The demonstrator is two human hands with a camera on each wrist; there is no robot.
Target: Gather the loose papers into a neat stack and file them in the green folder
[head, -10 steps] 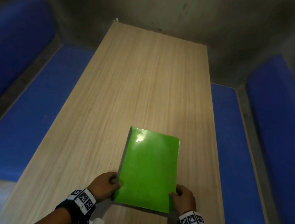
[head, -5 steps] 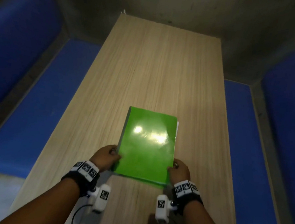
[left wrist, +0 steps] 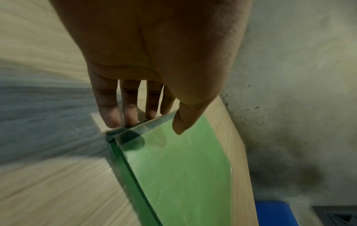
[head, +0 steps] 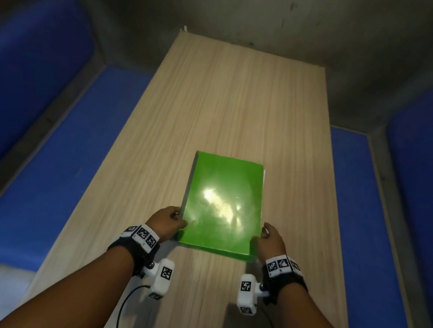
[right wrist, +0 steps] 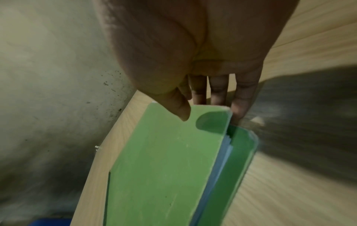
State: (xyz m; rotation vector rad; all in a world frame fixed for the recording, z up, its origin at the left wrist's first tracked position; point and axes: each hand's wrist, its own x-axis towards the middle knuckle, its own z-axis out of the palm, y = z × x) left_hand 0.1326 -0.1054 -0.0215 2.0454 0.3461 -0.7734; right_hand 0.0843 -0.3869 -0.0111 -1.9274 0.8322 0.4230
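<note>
The closed green folder (head: pixel 223 203) is held over the wooden table (head: pixel 229 99), its near end raised. My left hand (head: pixel 169 221) pinches its near left corner, thumb on the cover and fingers beneath, as the left wrist view shows on the green folder (left wrist: pixel 179 175) under my left hand (left wrist: pixel 154 120). My right hand (head: pixel 269 237) pinches the near right corner. In the right wrist view my right hand (right wrist: pixel 208 111) has its thumb on the green folder (right wrist: pixel 164 168), and the papers (right wrist: pixel 224 154) lie between the covers, their pale edges showing. A thin white paper edge (head: pixel 264 176) peeks out at the far right.
Blue padded benches (head: pixel 53 162) run along both long sides of the table, with another blue bench (head: pixel 364 203) on the right. A grey stained wall (head: pixel 249 17) closes the far end. Wrist camera units and cables hang below both wrists.
The folder has moved away from me along the table with both hands still holding its near corners. My arms have stretched forward and more of them shows.
</note>
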